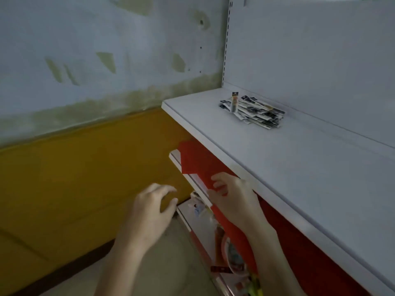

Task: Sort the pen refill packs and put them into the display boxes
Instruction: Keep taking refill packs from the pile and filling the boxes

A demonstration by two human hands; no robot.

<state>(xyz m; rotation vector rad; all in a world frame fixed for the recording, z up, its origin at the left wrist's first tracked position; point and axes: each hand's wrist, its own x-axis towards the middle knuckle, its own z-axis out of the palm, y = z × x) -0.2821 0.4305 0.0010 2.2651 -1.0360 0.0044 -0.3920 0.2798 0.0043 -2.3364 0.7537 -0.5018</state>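
Observation:
A loose pile of pen refill packs lies on the white upper shelf, near its back panel. One narrow pack stands upright at the pile's left side. A red display box sits on the shelf below, mostly hidden under the upper shelf. My right hand touches the red box's front with fingers curled loosely against it. My left hand hovers left of the shelves with its fingers loosely bent, holding nothing.
A yellow and pale wall closes the left side. The lower shelves hold assorted small goods. The grey floor lies between the wall and the shelf unit. A slotted upright rises behind the upper shelf.

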